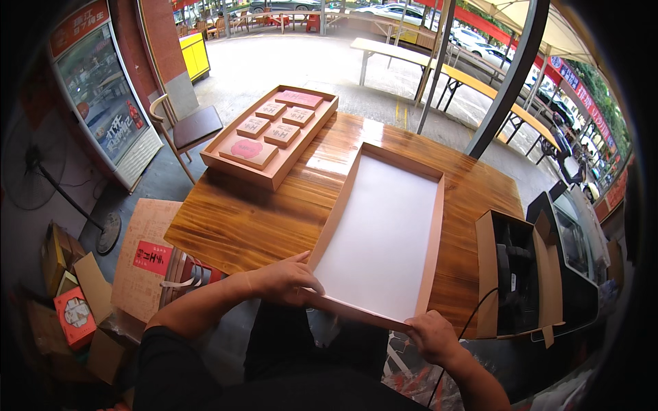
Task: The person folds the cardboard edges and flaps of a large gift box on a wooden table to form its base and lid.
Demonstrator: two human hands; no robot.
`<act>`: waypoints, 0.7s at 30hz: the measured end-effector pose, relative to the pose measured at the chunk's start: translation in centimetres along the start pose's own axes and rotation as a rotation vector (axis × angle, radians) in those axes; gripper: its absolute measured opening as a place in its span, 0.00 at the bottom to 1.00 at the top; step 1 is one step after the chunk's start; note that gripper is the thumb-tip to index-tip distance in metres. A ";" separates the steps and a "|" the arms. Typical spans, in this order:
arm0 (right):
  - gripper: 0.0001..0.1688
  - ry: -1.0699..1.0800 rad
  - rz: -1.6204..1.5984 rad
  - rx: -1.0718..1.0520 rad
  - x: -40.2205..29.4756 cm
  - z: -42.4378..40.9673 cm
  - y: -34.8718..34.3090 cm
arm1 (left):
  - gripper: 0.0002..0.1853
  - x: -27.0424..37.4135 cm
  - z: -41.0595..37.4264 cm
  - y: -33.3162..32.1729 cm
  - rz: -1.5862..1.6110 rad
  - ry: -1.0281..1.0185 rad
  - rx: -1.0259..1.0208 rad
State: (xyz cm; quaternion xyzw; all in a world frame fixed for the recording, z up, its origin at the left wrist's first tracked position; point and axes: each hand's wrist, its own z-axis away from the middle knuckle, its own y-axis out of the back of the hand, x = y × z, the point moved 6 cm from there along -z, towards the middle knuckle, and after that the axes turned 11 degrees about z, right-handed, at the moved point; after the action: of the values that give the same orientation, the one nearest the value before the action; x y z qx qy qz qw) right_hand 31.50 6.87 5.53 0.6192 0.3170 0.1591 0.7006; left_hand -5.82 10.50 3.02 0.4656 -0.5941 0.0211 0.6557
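Observation:
A shallow tan cardboard box lid (431, 267) with a white inside lies open side up on the varnished wooden table (247, 221), its near end reaching past the table's front edge. My left hand (290, 279) grips its near left corner, thumb over the rim. At the near right corner, my right hand (433, 335) holds the rim between thumb and fingers. Further back on the left stands a matching tray (280, 181) with several small printed boxes in it. Among them are a box with a pink label (249, 152) and a pink-topped box (299, 99).
An open carton with black inserts (514, 277) stands at the right, a black cable (478, 311) beside it. Left of the table are a large printed carton (141, 277), a chair (195, 128), a drinks fridge (103, 97), a standing fan (108, 234) and opened cartons (95, 282).

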 end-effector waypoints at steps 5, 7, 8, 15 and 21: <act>0.11 -0.040 0.010 -0.043 0.7 0.1 -0.8 | 0.08 0.5 0.4 -0.6 -0.097 -0.102 -0.060; 0.11 -0.062 0.008 -0.039 0.7 0.4 -1.0 | 0.07 0.7 0.2 -1.2 -0.128 -0.081 -0.095; 0.10 -0.075 0.013 -0.027 0.5 0.3 -0.8 | 0.06 0.7 0.2 -1.2 -0.150 -0.066 -0.096; 0.11 -0.067 -0.050 -0.055 1.4 -0.3 -1.0 | 0.07 0.7 -0.8 -0.9 -0.162 -0.027 -0.166; 0.12 -0.272 -0.099 -0.193 1.0 -1.5 0.4 | 0.09 0.5 -2.2 -0.6 -0.154 0.134 -0.300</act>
State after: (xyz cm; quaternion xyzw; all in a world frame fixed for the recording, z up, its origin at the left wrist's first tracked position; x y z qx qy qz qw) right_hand 31.34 8.70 5.66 0.5485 0.2327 0.0687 0.8002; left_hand -3.66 11.29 3.31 0.4040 -0.5082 -0.0870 0.7556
